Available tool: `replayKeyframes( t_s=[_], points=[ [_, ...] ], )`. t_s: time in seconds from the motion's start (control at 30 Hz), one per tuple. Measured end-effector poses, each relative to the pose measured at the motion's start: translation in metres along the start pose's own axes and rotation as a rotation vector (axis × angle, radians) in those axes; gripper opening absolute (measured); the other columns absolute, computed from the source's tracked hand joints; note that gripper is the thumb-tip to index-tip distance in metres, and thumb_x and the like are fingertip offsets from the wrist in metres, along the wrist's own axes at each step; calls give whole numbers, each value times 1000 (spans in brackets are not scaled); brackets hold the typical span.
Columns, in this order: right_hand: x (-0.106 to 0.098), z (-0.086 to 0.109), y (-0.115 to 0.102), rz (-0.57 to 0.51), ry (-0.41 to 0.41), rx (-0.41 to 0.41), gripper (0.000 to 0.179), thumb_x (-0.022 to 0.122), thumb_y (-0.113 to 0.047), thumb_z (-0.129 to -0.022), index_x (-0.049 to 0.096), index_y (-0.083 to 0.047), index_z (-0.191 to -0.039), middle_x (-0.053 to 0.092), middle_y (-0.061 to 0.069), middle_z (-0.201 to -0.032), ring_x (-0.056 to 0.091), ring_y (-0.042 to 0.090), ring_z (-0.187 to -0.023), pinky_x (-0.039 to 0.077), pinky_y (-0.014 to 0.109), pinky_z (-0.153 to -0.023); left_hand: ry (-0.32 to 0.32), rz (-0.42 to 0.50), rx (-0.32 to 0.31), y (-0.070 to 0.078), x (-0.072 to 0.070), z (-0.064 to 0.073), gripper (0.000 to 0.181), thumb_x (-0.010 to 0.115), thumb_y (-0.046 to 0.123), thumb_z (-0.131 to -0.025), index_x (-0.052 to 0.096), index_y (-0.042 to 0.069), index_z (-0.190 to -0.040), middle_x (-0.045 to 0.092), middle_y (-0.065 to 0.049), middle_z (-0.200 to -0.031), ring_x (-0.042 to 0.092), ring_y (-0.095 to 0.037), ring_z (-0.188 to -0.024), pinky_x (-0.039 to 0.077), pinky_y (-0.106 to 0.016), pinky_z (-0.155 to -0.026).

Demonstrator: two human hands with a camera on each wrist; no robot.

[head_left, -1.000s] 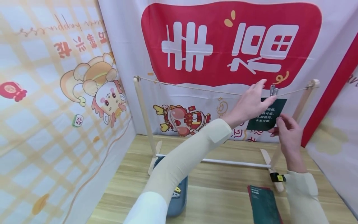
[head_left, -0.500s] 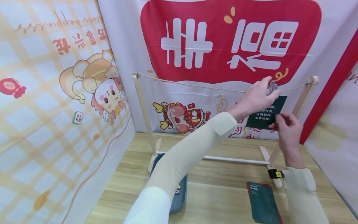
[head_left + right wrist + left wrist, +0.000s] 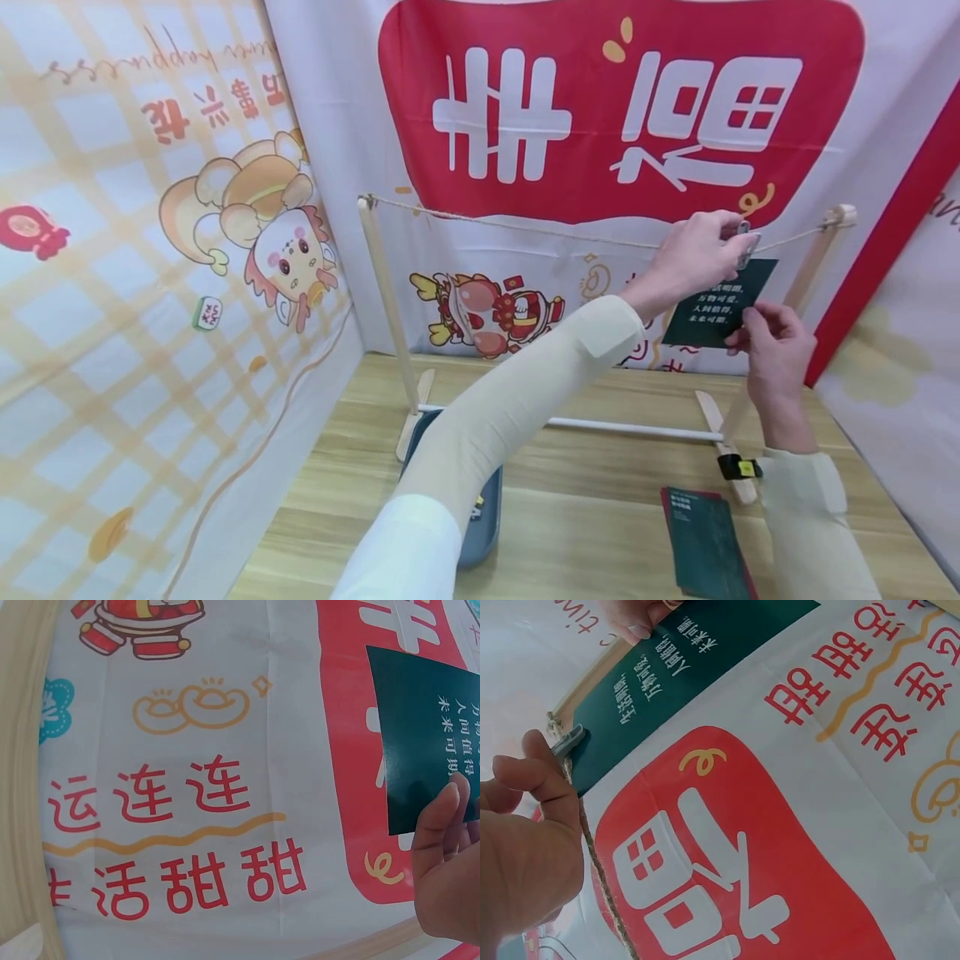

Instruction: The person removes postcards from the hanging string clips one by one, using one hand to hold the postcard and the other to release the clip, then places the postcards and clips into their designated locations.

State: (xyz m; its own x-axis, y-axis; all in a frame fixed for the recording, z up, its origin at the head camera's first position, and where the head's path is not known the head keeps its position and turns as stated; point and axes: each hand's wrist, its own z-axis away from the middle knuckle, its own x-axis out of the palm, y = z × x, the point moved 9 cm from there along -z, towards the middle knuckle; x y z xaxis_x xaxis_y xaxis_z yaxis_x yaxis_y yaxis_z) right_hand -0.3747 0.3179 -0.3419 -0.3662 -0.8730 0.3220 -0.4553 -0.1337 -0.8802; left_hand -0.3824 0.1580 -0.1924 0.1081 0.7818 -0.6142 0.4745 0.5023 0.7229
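Note:
A dark green card (image 3: 720,300) with white printed characters hangs at a slant from the twine (image 3: 510,226) near its right end. At the card's top edge, my left hand (image 3: 693,254) pinches a grey clothespin (image 3: 571,739) between thumb and index finger. In the left wrist view the clothespin's tip overlaps the card's corner beside the twine (image 3: 609,892). Lower down, my right hand (image 3: 780,354) pinches the card's right edge between thumb and fingers. The right wrist view shows the thumb lying on the printed face of the card (image 3: 420,742).
Wooden posts (image 3: 386,300) and a white bottom bar (image 3: 637,430) form the rack holding the twine. A blue-grey tray (image 3: 487,537) stands under my left forearm. Several green and red cards (image 3: 708,542) are stacked at the front right. Printed cloth (image 3: 480,250) hangs behind.
My left hand has come in from the left, its spread thumb and index finger closing onto the clothespin, which has shifted slightly right. The right hand keeps its pinch on the card.

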Motion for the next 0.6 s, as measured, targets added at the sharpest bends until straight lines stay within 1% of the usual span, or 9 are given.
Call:
replayKeyframes(
  t_s=[0.07, 0.17, 0.3, 0.4, 0.5, 0.6],
  points=[
    [0, -1, 0, -3, -1, 3, 32, 71, -21, -90, 66, -3, -116, 61, 6, -95, 60, 12, -58, 53, 15, -55, -3, 41, -8, -2, -1, 0, 31, 63, 32, -95, 60, 27, -125, 66, 15, -106, 60, 3, -70, 49, -8, -64],
    [0, -1, 0, -8, -5, -8, 31, 70, -20, -90, 66, -2, -115, 61, 6, -94, 59, 12, -58, 53, 15, -55, -12, 47, 2, -1, -2, 0, 32, 65, 35, -94, 60, 27, -125, 66, 15, -109, 61, 3, -69, 49, -9, -64],
    [2, -1, -2, -10, -12, -34, 32, 70, -18, -90, 64, 1, -116, 61, 6, -92, 59, 13, -58, 53, 15, -54, -1, 24, 29, 5, -4, 0, 30, 68, 35, -92, 61, 25, -119, 66, 14, -105, 60, 2, -66, 48, -7, -60],
    [2, 0, -3, -2, -8, -22, 35, 71, -21, -89, 65, 0, -116, 61, 6, -93, 59, 13, -58, 53, 15, -55, 19, 4, 49, 7, -6, 0, 26, 67, 34, -93, 62, 23, -116, 66, 13, -100, 60, 2, -64, 48, -7, -59],
    [2, 3, -2, 2, 1, 6, 36, 73, -24, -87, 65, -2, -115, 60, 7, -94, 58, 13, -58, 53, 15, -56, 38, -5, 60, 4, -5, 1, 23, 64, 32, -95, 60, 22, -115, 66, 12, -99, 59, 2, -64, 47, -6, -59],
    [3, 6, -4, -2, 2, 12, 34, 73, -23, -88, 66, -2, -114, 60, 7, -92, 58, 13, -57, 53, 15, -56, 70, 0, 66, 0, -5, 1, 19, 59, 30, -98, 59, 21, -114, 64, 10, -94, 59, 2, -62, 47, -6, -59]
  ],
)
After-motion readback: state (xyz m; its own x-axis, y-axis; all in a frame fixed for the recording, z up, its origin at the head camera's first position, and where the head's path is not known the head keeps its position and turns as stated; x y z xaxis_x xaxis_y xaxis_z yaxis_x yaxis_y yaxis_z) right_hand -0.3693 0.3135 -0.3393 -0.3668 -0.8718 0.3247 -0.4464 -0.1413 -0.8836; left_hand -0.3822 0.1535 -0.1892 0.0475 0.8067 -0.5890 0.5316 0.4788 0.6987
